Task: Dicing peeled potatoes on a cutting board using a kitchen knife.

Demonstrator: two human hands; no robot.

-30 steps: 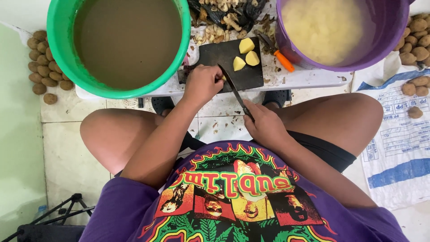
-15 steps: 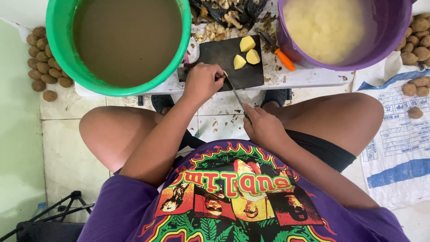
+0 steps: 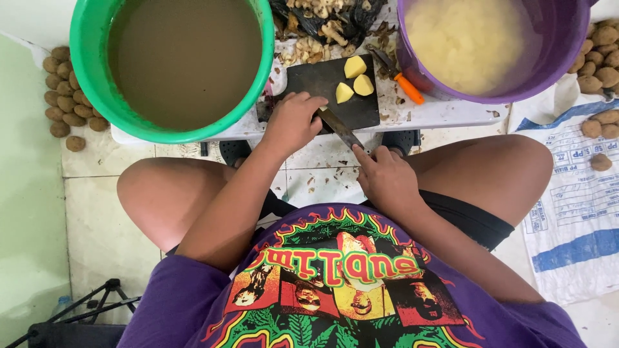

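Observation:
My left hand (image 3: 293, 122) rests on the near left part of a black cutting board (image 3: 316, 80), fingers curled over a potato piece that is mostly hidden. My right hand (image 3: 387, 179) grips the handle of a knife (image 3: 340, 127), whose blade lies flat and angles up to the left hand's fingertips. Three peeled yellow potato pieces (image 3: 354, 77) lie on the far right part of the board.
A green tub of murky water (image 3: 184, 61) stands at the left, a purple tub of peeled potatoes (image 3: 477, 42) at the right. Peelings (image 3: 316, 26) and an orange-handled peeler (image 3: 407, 87) lie beyond the board. Unpeeled potatoes (image 3: 64, 90) sit on the floor, more on a white sack (image 3: 570, 193).
The knife blade has turned from edge-down to lying flat by the left hand's fingertips. My right hand has shifted slightly right.

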